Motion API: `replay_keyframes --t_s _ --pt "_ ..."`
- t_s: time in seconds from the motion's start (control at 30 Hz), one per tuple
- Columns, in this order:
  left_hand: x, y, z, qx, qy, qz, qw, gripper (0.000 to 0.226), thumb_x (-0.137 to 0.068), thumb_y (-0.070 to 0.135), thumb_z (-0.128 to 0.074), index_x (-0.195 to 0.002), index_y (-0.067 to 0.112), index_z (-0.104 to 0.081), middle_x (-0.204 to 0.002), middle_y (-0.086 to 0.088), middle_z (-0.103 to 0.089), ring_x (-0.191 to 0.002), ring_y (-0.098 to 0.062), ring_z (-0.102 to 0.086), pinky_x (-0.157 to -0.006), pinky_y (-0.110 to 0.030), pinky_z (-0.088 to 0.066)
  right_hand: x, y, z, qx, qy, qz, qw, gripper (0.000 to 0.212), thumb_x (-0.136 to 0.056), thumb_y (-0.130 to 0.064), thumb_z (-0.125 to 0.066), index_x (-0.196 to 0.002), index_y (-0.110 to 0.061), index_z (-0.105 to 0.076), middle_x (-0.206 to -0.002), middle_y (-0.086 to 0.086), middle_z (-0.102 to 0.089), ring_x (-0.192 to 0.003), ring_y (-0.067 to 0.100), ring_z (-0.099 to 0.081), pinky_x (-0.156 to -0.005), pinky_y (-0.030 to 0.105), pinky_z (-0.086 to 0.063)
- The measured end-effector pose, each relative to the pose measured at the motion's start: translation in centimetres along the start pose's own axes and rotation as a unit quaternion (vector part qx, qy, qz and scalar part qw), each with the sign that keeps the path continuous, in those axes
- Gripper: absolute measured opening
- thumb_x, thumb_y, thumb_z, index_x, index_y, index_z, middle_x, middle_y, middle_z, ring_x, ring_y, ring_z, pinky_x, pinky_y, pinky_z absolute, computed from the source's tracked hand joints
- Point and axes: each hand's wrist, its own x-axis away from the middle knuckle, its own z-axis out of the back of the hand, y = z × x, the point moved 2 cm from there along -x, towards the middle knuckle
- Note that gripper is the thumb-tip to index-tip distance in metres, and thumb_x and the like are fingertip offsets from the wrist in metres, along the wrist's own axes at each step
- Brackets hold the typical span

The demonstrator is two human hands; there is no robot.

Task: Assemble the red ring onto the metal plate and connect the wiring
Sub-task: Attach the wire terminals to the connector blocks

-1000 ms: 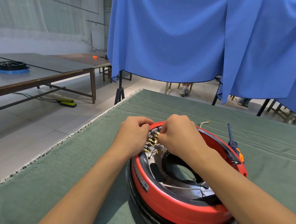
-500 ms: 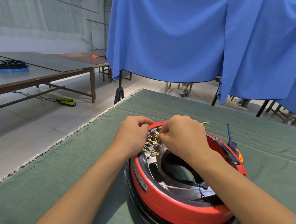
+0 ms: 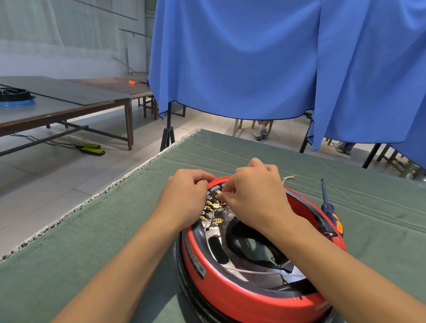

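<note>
The red ring (image 3: 244,301) sits on a black base on the green cloth, with the metal plate (image 3: 258,275) showing inside it. A cluster of brass wire terminals (image 3: 213,207) lies at the ring's far left inner edge. My left hand (image 3: 184,197) curls over the ring's rim beside the terminals; its fingertips are hidden. My right hand (image 3: 253,195) reaches over the ring and pinches a terminal at the top of the cluster. A thin white wire (image 3: 255,271) crosses the plate.
A blue-and-orange screwdriver (image 3: 329,212) lies against the ring's far right side. A loose wire end (image 3: 290,177) pokes out behind my right hand. The cloth's left edge (image 3: 86,204) drops to the floor. Blue curtains (image 3: 286,54) hang behind the table.
My right hand has shifted slightly up and away along the terminal cluster. My left hand has stayed on the rim. The ring has not moved.
</note>
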Motion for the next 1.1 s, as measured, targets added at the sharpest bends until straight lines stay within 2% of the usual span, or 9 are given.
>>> replay_keyframes --t_s 0.07,0.13,0.33,0.53,0.63,0.77,0.9,1.0,1.1 --pt "0.0 -0.1 -0.1 -0.010 0.000 -0.001 1.000 0.031 -0.091 0.010 -0.048 -0.100 0.023 -0.075 -0.098 0.004 -0.073 -0.100 -0.019 -0.064 -0.091 -0.037 -0.050 0.0 0.4 0.1 -0.043 -0.016 -0.001 0.999 0.018 -0.089 -0.028 -0.061 -0.085 -0.024 -0.077 -0.074 -0.006 -0.060 -0.087 0.014 -0.031 -0.078 0.030 -0.022" --pt "0.0 -0.1 0.0 -0.022 0.004 0.003 1.000 0.031 -0.092 0.012 -0.048 -0.102 0.024 -0.074 -0.102 0.004 -0.073 -0.102 -0.020 -0.063 -0.092 -0.039 -0.049 -0.1 0.2 -0.1 -0.027 -0.014 0.014 0.999 0.019 -0.089 -0.025 -0.060 -0.083 -0.021 -0.077 -0.075 -0.004 -0.062 -0.087 0.014 -0.031 -0.075 0.030 -0.018" --pt "-0.1 -0.2 0.0 -0.037 0.005 0.011 0.999 0.030 -0.091 0.013 -0.049 -0.103 0.026 -0.074 -0.104 0.003 -0.073 -0.103 -0.023 -0.063 -0.093 -0.041 -0.048 -0.1 -0.2 -0.3 0.028 -0.002 0.025 0.999 0.019 -0.089 -0.025 -0.056 -0.087 -0.019 -0.074 -0.080 -0.002 -0.064 -0.085 0.017 -0.034 -0.074 0.032 -0.022" --pt "0.0 -0.2 0.0 -0.041 0.010 0.012 0.999 0.031 -0.091 0.014 -0.048 -0.101 0.027 -0.074 -0.103 0.004 -0.073 -0.103 -0.023 -0.063 -0.092 -0.040 -0.049 -0.1 -0.5 -0.4 0.031 0.004 0.028 0.999 0.021 -0.091 -0.027 -0.055 -0.087 -0.019 -0.074 -0.082 -0.002 -0.065 -0.084 0.018 -0.036 -0.073 0.032 -0.023" --pt "0.0 -0.2 0.0 -0.051 0.014 0.012 0.999 0.030 -0.092 0.016 -0.048 -0.103 0.028 -0.073 -0.105 0.005 -0.072 -0.105 -0.022 -0.062 -0.093 -0.040 -0.049 -0.1 -0.3 -0.4 -0.008 0.012 0.003 1.000 0.023 -0.091 -0.028 -0.055 -0.082 -0.020 -0.075 -0.076 -0.003 -0.063 -0.086 0.020 -0.041 -0.074 0.033 -0.024" --pt "0.0 -0.2 0.1 -0.057 0.013 0.008 0.998 0.031 -0.092 0.015 -0.047 -0.104 0.027 -0.073 -0.105 0.006 -0.073 -0.104 -0.021 -0.062 -0.093 -0.040 -0.049 -0.2 -0.6 -0.7 0.011 0.021 0.013 1.000 0.023 -0.089 -0.025 -0.053 -0.082 -0.018 -0.073 -0.076 0.000 -0.063 -0.081 0.020 -0.038 -0.072 0.033 -0.026" --pt "0.1 -0.3 0.1 -0.030 0.005 0.009 0.999 0.031 -0.091 0.012 -0.049 -0.100 0.026 -0.074 -0.095 0.007 -0.073 -0.097 -0.019 -0.064 -0.091 -0.039 -0.050 0.0 0.3 -0.3 -0.078 -0.005 -0.014 0.997 0.019 -0.088 -0.034 -0.059 -0.084 -0.023 -0.074 -0.079 -0.003 -0.067 -0.086 0.020 -0.055 -0.078 0.032 -0.036" --pt "-0.1 -0.3 0.1 -0.011 -0.004 0.006 1.000 0.031 -0.091 0.010 -0.049 -0.099 0.025 -0.075 -0.096 0.004 -0.073 -0.099 -0.021 -0.064 -0.092 -0.040 -0.049 0.3 0.5 0.2 -0.129 0.008 -0.008 0.992 0.016 -0.085 -0.040 -0.062 -0.095 -0.028 -0.069 -0.069 -0.012 -0.053 -0.083 0.014 -0.047 -0.070 0.029 -0.035" --pt "-0.3 -0.5 0.1 -0.004 -0.007 -0.004 1.000 0.031 -0.090 0.008 -0.049 -0.096 0.024 -0.075 -0.095 0.003 -0.074 -0.098 -0.021 -0.065 -0.092 -0.040 -0.049 0.9 0.1 0.6 -0.149 -0.009 0.029 0.988 0.009 -0.084 -0.033 -0.061 -0.085 -0.029 -0.069 -0.063 -0.014 -0.047 -0.080 0.012 -0.043 -0.066 0.029 -0.035"
